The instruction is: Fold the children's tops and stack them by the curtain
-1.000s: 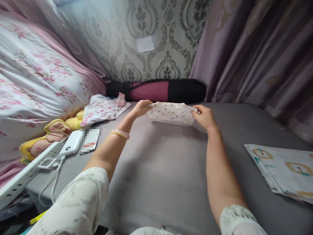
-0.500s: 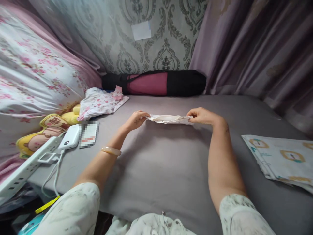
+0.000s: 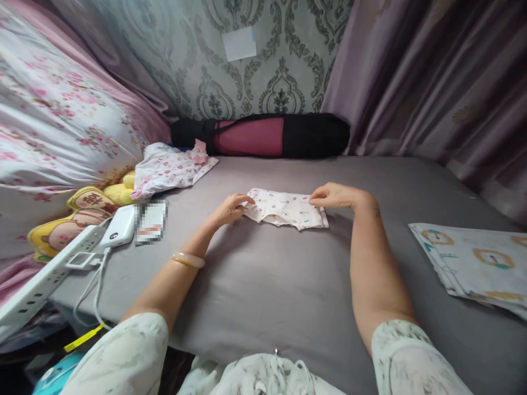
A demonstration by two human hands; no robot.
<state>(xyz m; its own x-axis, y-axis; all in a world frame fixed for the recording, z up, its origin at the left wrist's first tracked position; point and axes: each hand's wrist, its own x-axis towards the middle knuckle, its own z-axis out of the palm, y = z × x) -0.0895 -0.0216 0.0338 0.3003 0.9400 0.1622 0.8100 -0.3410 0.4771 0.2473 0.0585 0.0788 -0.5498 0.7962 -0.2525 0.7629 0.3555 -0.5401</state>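
A small white garment (image 3: 284, 207) with a scattered tiny print lies folded into a wide strip on the grey bed sheet (image 3: 267, 285). A gap in its near edge shows a plain cream inside. At the garment's left end, my left hand (image 3: 233, 209) has its fingers curled over the cloth; the thumb is partly hidden. My right hand (image 3: 337, 196) pinches the upper right part between thumb and fingers. The garment's right near corner hangs free of the right hand.
A folded lion-print cloth (image 3: 473, 263) lies at right. On the left are a pink-printed garment (image 3: 168, 170), a white power bank (image 3: 119, 226), a power strip (image 3: 53, 274) with cables and a yellow plush (image 3: 78, 225). A black and pink long bag (image 3: 251, 137) lies against the wall.
The garment, stretched edge-on between both hands before, now lies flatter with its printed face up and its near edge closer to me. Both hands stay at its ends.
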